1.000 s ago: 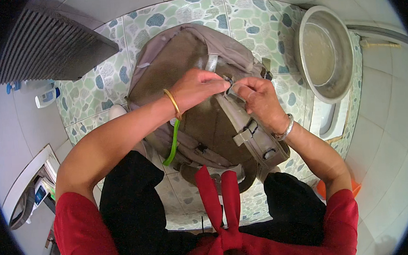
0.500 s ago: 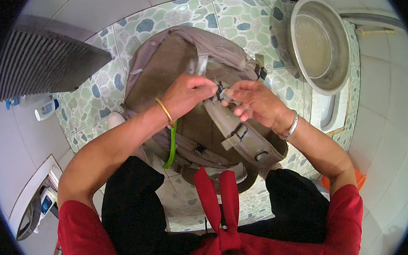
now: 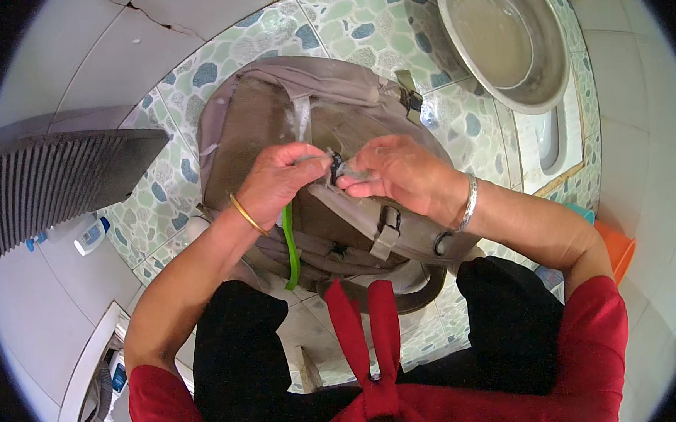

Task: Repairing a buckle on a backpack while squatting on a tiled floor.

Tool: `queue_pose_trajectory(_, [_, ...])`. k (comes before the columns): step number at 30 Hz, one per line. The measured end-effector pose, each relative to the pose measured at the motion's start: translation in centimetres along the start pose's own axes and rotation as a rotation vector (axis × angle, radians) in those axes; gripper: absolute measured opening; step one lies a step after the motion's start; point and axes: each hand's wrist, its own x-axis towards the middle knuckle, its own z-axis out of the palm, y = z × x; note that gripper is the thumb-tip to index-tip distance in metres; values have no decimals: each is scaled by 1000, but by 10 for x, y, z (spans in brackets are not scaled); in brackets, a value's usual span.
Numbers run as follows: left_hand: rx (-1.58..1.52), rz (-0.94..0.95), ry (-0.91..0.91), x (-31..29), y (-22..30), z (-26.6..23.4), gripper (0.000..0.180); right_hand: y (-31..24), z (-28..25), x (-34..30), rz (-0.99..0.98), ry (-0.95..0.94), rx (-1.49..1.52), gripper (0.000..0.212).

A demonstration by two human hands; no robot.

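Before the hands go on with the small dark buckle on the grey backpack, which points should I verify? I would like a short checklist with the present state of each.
1. Left hand grips the strap at the buckle: ok.
2. Right hand pinches the strap on the other side: ok.
3. Buckle is closed: cannot tell, fingers cover it.
4. Backpack lies flat on the tiled floor: ok.
5. Metal basin stands apart from the backpack: ok.
6. Green strip is free of the hands: ok.

Both hands meet over a grey backpack (image 3: 302, 128) lying on pebble-pattern floor: left hand (image 3: 278, 182) & right hand (image 3: 398, 175) pinch 1 small black buckle (image 3: 337, 164) btwn fingertips. Metal basin (image 3: 501, 35) of murky water sits upper right, near the bag; green strap (image 3: 290, 249) hangs below left wrist.
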Motion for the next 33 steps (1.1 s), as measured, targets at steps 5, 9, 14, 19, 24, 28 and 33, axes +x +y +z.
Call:
queue_pose_trajectory(5, [92, 50, 63, -2, -9, 1, 18, -4, -1, -2, 74, -79, 93, 11])
queue_pose_trajectory(9, [183, 117, 100, -2, -7, 0, 21, -7, -5, 3, 98, -135, 148, 9])
queue_pose_trajectory(14, [20, 152, 105, -5, 1, 8, 19, -6, -3, 3, -34, -170, 106, 9])
queue_pose_trajectory(19, [63, 58, 17, -3, 12, 4, 14, -4, 11, -6, -175, -47, -89, 9])
queue_pose_trajectory(24, [8, 110, 76, -3, 12, 9, 11, -2, 11, -6, -214, -52, -98, 10])
queue_pose_trajectory(28, [19, 56, 85, -4, 12, 9, 11, -4, 9, -9, -211, -96, -150, 10])
queue_pose_trajectory(33, [-3, 21, 144, 1, 10, 5, 10, -4, 13, -5, -208, -68, -188, 10])
